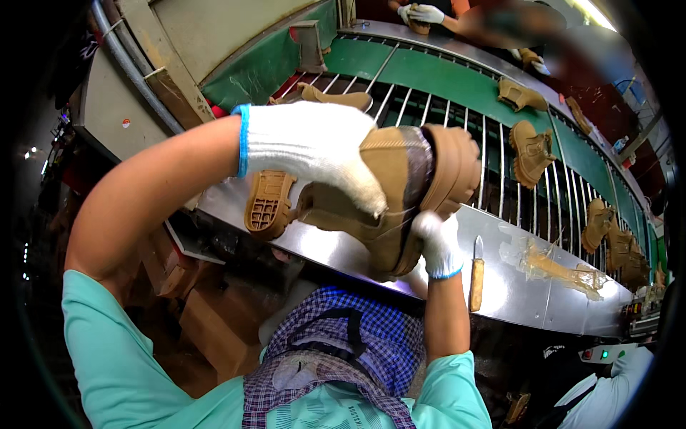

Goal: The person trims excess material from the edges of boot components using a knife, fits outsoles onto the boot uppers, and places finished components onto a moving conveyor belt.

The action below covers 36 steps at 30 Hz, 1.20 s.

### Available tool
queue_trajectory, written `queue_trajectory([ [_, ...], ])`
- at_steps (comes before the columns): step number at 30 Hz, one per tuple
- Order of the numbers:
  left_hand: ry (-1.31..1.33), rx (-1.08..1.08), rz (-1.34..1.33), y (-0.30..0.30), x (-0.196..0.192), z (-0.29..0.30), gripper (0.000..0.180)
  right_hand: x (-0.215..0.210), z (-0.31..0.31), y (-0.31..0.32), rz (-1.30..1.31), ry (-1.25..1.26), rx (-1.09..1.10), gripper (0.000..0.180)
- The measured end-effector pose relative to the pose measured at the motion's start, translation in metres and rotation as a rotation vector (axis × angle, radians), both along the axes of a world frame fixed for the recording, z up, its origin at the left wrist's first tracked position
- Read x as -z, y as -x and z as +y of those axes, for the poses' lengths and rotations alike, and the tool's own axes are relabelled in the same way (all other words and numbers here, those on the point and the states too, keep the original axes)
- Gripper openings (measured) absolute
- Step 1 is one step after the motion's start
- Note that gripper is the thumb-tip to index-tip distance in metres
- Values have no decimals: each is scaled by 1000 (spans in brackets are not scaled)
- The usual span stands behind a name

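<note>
Boot (389, 168) held up in front of the wearer, over the near edge of the metal counter (504, 250), tipped on its side with the outsole (455, 171) turned to the right and the shaft running down to the left. Upper: matte tan-brown, slightly olive, with a line of stitching near the top of the visible panel. Outsole: lighter caramel brown, thick, stepped in layers at the edge, with chunky lugs; outline softened by motion blur. Between upper and outsole, a dark, glossy band (420, 161) follows the seam; its material cannot be told. Left hand (339, 154), in a white knit glove with blue cuff trim, grasps the boot across the upper, thumb side lying on the near face, other fingers partly hidden. Right hand (439, 247), gloved alike, is at the lower edge of the outsole with fingers bent; blurred, so cannot tell whether it grips or only touches. Just left of the held boot, a second boot (270, 204) shows its caramel tread of square-cornered recesses. A knife (477, 275) with a wooden handle lies on the counter, right of the right hand, blade pointing away from the wearer.
</note>
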<state>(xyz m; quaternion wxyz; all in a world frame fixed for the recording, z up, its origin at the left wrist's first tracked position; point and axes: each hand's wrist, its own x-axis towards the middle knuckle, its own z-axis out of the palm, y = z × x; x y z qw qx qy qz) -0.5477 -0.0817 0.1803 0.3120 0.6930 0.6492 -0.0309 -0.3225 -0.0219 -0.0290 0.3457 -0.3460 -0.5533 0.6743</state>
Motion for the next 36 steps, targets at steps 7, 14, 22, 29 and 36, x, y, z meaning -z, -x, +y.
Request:
queue_trajectory([
  [7,-128,-179,59,-3,4,-46,88,34,2,37,1226,280,209,93],
  [14,-227,-434,-16,6,43,-146,104,32,-18,52,1443,405,87,88],
  [22,-66,-60,214,-30,-13,-77,86,-63,-28,1,430,-288,-183,159],
  [29,-180,230,243,-51,-11,-81,78,-68,-59,-24,597,-555,98,134],
  [36,-120,181,311,-55,-14,-85,82,-50,-45,11,1537,105,128,65],
])
